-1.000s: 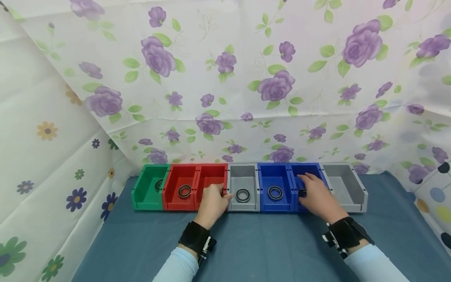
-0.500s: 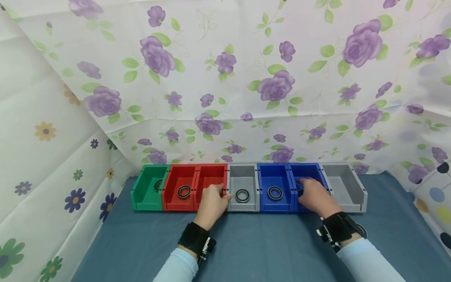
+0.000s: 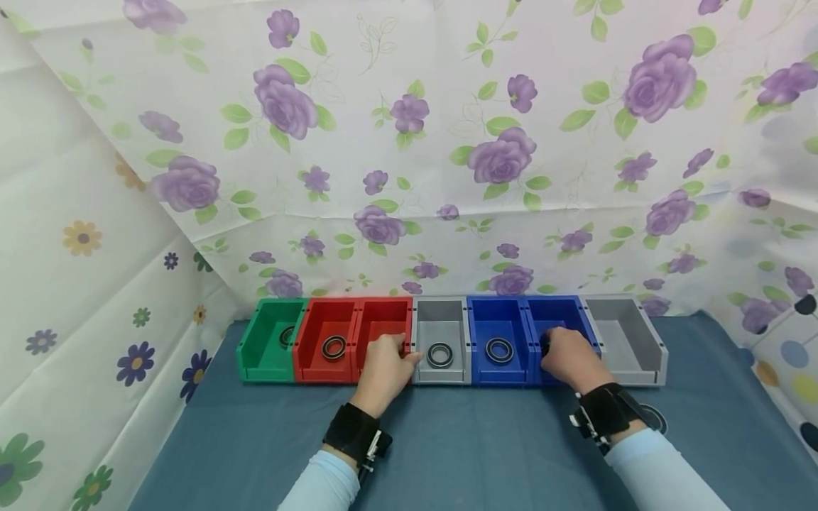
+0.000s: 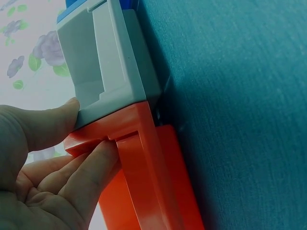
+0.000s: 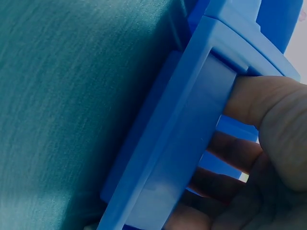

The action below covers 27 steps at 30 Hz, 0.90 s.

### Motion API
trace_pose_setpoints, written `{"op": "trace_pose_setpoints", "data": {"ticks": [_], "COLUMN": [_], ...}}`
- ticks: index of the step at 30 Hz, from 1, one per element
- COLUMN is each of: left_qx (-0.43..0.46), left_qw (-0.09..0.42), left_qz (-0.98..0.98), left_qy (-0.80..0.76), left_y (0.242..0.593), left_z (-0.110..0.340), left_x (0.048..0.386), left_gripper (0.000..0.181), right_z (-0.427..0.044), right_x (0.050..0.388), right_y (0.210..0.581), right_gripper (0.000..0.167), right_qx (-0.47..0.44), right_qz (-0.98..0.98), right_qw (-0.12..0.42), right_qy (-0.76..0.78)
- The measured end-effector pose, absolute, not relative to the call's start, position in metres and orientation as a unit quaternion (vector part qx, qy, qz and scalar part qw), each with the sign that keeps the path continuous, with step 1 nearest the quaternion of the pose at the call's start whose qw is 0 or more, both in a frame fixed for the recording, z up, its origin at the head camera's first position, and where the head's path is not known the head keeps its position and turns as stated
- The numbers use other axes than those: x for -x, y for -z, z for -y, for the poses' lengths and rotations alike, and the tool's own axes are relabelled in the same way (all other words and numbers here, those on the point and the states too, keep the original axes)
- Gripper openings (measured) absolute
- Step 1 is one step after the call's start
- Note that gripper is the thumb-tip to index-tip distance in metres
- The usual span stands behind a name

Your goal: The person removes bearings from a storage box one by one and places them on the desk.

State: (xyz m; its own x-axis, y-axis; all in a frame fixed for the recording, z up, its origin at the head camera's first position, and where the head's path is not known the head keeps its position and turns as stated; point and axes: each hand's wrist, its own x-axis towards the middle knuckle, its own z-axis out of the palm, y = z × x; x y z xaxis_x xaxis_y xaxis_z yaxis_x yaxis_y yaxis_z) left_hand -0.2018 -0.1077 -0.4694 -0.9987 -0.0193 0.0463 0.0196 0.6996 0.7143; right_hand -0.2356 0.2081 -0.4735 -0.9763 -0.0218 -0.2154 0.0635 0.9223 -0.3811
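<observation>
My left hand (image 3: 386, 365) pinches the adjoining side walls of the right red bin (image 3: 382, 316) and the middle grey bin (image 3: 441, 310); the thumb is on the grey side, the fingers on the red side. My right hand (image 3: 571, 358) reaches into the right blue bin (image 3: 554, 312) with curled fingers. A dark ring, apparently a bearing (image 3: 545, 343), shows at those fingers, mostly covered by them. In the right wrist view the fingertips are hidden behind the bin's front wall (image 5: 177, 143). Nearby, black-sealed bearings lie flat in the grey bin (image 3: 440, 355) and left blue bin (image 3: 499, 350).
The bins stand in one row against the floral cloth backdrop (image 3: 409, 248). A bearing (image 3: 334, 347) lies in the left red bin, another (image 3: 287, 337) in the green bin. On the blue tablecloth (image 3: 473, 440), a dark ring (image 3: 658, 419) shows partly behind my right wrist.
My right hand has sunk lower in the right blue bin and its fingers have curled in more; its wrist has shifted left, uncovering part of the ring on the cloth. The left hand stays put.
</observation>
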Motion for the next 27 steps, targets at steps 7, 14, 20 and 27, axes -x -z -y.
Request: {"op": "trace_pose_setpoints", "data": {"ticks": [7, 14, 20, 27], "left_qx": [-0.002, 0.002, 0.0, -0.002], "left_qw": [0.024, 0.027, 0.028, 0.027], "left_qz": [0.922, 0.92, 0.921, 0.921], "left_qy": [0.387, 0.391, 0.39, 0.388], "left_y": [0.4691, 0.4685, 0.4692, 0.4694], "left_z": [0.1075, 0.1077, 0.1077, 0.1079], "left_x": [0.2022, 0.2022, 0.2027, 0.2033], "left_gripper": [0.034, 0.03, 0.035, 0.038], "right_z": [-0.2092, -0.2091, -0.2079, -0.207], "right_x": [0.2367, 0.2375, 0.237, 0.2363], "right_y": [0.4749, 0.4747, 0.4749, 0.4765], "right_gripper": [0.029, 0.021, 0.012, 0.009], "right_qx": [-0.014, -0.01, -0.005, -0.002], "right_qz": [-0.974, -0.976, -0.979, -0.981], "right_qw": [0.103, 0.102, 0.09, 0.082], "right_qy": [0.199, 0.194, 0.183, 0.177]}}
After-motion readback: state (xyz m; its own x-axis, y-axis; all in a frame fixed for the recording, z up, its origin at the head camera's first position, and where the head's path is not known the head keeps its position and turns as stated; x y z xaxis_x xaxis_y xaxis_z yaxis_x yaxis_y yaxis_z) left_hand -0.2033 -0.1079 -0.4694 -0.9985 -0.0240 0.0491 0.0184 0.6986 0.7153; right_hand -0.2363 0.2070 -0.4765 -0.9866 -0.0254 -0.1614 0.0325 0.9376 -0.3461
